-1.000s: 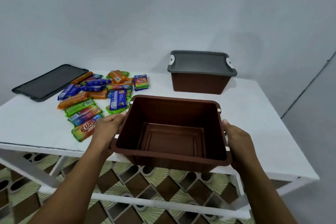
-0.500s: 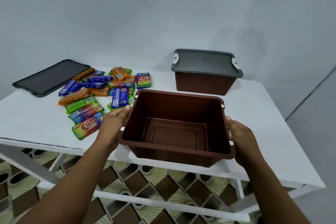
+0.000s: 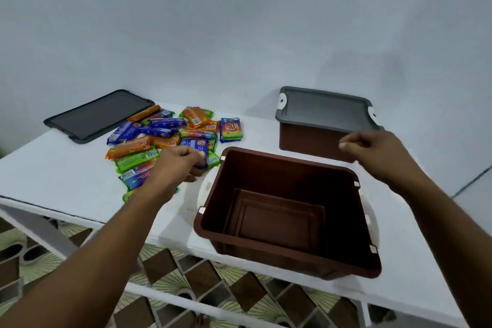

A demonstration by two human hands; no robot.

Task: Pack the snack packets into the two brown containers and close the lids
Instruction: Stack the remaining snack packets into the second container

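Open brown container (image 3: 287,210) sits between hands; left hand (image 3: 181,165) perhaps touches snack packets (image 3: 159,138).

No clearly legible text on snack packets (image 3: 170,138)

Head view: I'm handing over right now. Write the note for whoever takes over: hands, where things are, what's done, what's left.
Left hand: down on the snack packets, fingers curled over one; a firm grip can't be confirmed.
Right hand: free, in the air in front of the lidded container.
Open container: empty, at the table's front edge.
Loose lid: far left, behind the packets.
Done: nothing packed; one container open and placed.
Left: open the lidded container, fill both, close both lids.
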